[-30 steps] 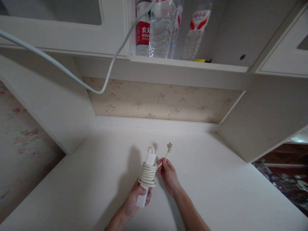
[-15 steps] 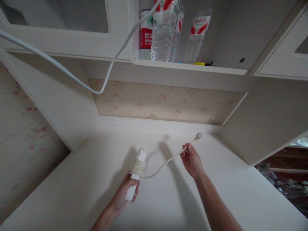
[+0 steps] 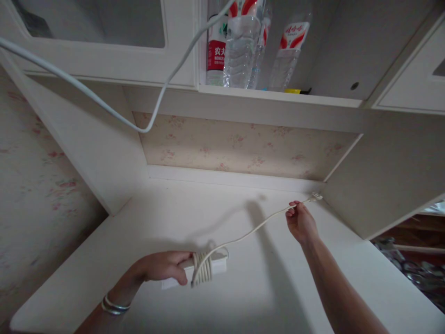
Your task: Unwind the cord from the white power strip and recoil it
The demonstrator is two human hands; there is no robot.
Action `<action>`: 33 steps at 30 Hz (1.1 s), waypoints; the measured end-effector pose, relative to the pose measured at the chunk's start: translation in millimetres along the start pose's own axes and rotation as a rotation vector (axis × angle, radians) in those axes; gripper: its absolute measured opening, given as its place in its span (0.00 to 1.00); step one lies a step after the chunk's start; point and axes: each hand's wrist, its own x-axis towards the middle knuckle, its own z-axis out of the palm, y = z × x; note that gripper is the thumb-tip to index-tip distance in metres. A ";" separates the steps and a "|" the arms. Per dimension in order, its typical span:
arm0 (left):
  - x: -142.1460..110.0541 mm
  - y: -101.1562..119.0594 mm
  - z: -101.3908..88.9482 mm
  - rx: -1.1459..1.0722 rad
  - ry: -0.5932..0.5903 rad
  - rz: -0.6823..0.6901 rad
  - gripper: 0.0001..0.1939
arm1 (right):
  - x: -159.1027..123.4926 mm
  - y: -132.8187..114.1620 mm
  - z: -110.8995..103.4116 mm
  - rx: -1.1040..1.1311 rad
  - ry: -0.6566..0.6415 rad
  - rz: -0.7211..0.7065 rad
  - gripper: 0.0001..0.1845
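Observation:
My left hand is closed around one end of a white power strip, held nearly level above the white desktop. Several turns of cream cord are wound about the strip's middle. From these turns the free cord runs up and right to my right hand, whose fingers pinch it a short way below the plug. The plug points right, near the back right corner of the desk. My left palm hides part of the strip.
A thick white cable hangs in a loop close in front at the upper left. Plastic bottles stand on the open shelf above. Side panels bound the desktop, with dark clutter beyond at the right.
The power strip has turned from steeply upright to nearly level. My right hand has moved right with the cord and plug, and the free length of cord has grown longer.

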 end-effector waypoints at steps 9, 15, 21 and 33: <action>0.2 -29.2 -27.8 -0.760 0.156 0.124 0.14 | 16.3 -27.8 -58.4 -0.098 0.262 -0.047 0.09; 8.8 -37.2 -6.6 -0.906 0.094 0.187 0.29 | 10.2 -2.7 -66.8 -0.184 0.282 0.033 0.09; 26.0 -41.9 11.3 -0.983 -0.019 0.231 0.28 | -22.6 37.3 -52.8 -0.298 0.069 0.229 0.03; 37.1 -23.9 29.0 -0.862 -0.112 0.341 0.23 | -66.8 52.4 -3.2 -0.978 -0.434 0.406 0.16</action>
